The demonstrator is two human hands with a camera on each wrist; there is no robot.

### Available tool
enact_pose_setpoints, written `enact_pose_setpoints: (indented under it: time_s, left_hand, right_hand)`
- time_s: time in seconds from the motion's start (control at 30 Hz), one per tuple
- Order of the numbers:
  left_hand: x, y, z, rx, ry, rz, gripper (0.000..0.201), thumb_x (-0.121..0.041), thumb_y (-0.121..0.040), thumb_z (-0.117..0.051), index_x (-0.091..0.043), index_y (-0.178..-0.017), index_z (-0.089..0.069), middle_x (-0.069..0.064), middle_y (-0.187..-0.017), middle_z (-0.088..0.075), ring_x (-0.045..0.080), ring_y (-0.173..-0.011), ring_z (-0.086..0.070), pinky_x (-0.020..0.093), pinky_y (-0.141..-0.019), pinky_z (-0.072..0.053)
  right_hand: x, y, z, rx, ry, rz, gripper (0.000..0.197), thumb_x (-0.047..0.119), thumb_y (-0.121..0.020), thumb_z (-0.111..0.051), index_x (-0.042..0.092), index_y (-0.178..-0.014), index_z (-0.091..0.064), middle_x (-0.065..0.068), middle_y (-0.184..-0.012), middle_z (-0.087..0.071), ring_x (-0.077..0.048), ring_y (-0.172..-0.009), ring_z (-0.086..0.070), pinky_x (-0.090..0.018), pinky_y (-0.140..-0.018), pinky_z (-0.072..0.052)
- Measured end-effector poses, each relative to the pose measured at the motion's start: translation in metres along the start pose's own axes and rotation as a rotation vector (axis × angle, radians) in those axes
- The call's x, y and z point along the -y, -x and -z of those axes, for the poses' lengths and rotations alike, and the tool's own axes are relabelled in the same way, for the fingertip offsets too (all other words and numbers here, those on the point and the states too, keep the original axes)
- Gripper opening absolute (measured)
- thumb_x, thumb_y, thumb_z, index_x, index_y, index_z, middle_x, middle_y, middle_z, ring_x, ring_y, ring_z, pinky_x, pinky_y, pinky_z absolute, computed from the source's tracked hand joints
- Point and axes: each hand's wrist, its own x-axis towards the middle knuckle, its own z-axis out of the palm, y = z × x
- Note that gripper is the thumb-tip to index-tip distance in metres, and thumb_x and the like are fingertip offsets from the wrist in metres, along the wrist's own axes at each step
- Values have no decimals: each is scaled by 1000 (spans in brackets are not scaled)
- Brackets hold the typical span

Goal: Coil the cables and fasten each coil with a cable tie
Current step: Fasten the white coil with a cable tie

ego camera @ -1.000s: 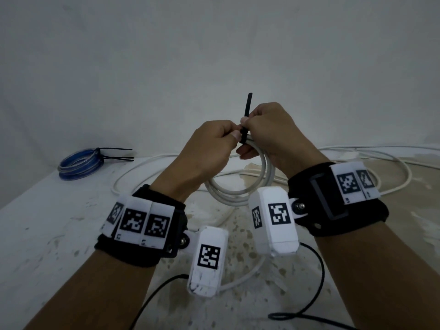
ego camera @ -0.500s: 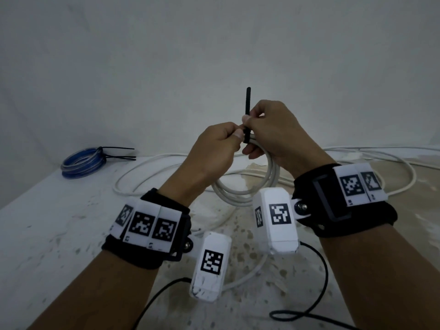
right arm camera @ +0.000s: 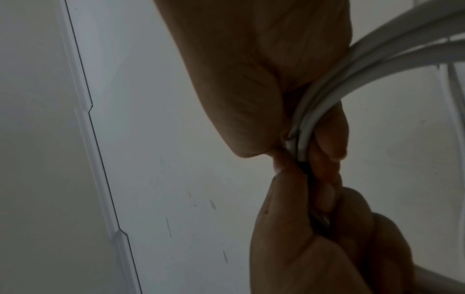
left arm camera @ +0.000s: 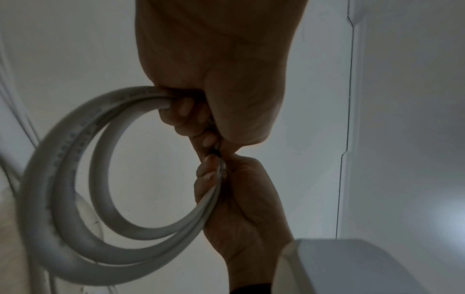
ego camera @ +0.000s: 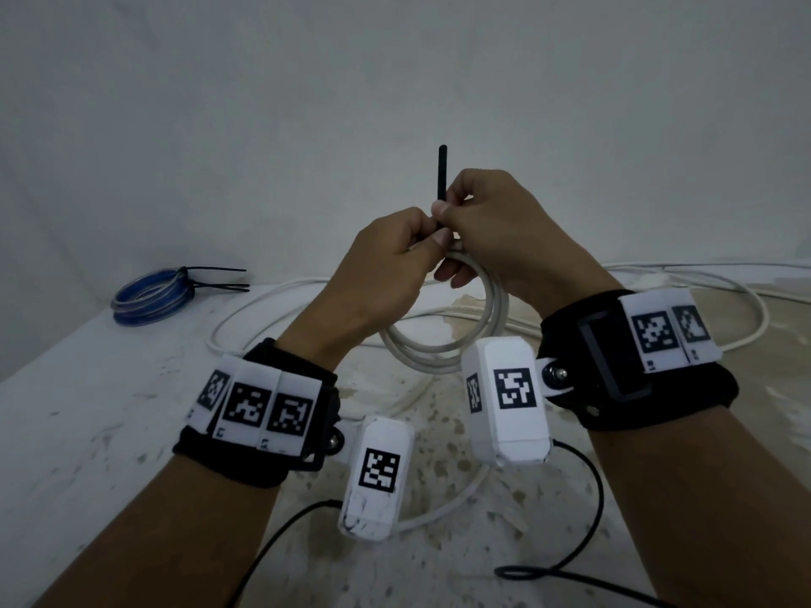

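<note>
While pinched: black tie (ego camera: 441, 177), coil (ego camera: 443, 353).

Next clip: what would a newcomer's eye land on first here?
Centre frame, the black cable tie sticks straight up, its tail pinched by the right hand, while the left hand grips the white cable coil held above the table. Far left on the table lies a blue cable coil, already tied.

Smooth matt white cable coil (ego camera: 443, 353), thin black plastic cable tie (ego camera: 441, 177), stained rough white table (ego camera: 87, 432)
</note>
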Motion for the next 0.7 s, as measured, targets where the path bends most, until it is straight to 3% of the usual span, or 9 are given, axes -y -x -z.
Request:
enact_pose_setpoints:
  time_s: [0.17, 0.37, 0.53, 0.63, 0.7]
  left_hand:
    - [4, 0, 1, 20, -109, -31, 21, -26, -99, -52, -17, -81, -59, -8, -69, -57, 7, -64, -51, 26, -62, -38]
    - [8, -1, -1, 15, -159, -22, 28, -28, -99, -49, -25, -72, -54, -7, -67, -55, 8, -62, -48, 27, -61, -35]
    - [9, 0, -3, 1, -172, -13, 28, -30, -100, -49, -15, -80, -62, -3, -71, -59, 10, -64, -50, 27, -62, -37]
    - [7, -1, -6, -1, 18, 44, 27, -28, -100, -51, -12, -91, -70, -11, -59, -55, 4, -54, -47, 22, -57, -37]
    - [5, -2, -8, -27, 295, 149, 31, -29, -102, -48, -9, -95, -70, -5, -57, -50, 7, -45, -42, 23, -47, -38]
  right_hand:
    - [-5, -1, -7, -20, -12, -49, 12, 8, -99, -52, 4, -88, -49, -18, -69, -63, -24, -41, -63, -22, -36, -43]
    - [-9, -3, -9, -57, -15, -71, 10, 7, -98, -52, -2, -97, -54, -20, -69, -64, -23, -41, -63, -22, -35, -43]
    - [-13, -3, -11, -90, 19, -77, 11, 7, -98, -53, -4, -97, -56, -17, -68, -65, -18, -37, -60, -21, -33, -39]
    - [-16, -7, -6, -124, 2, -82, 11, 12, -98, -53, 2, -92, -55, -11, -66, -63, -11, -35, -55, -20, -34, -37]
    - [-16, -8, -1, -134, -50, -86, 12, 12, -99, -52, 6, -90, -54, -12, -71, -65, -10, -35, -52, -20, -35, -35]
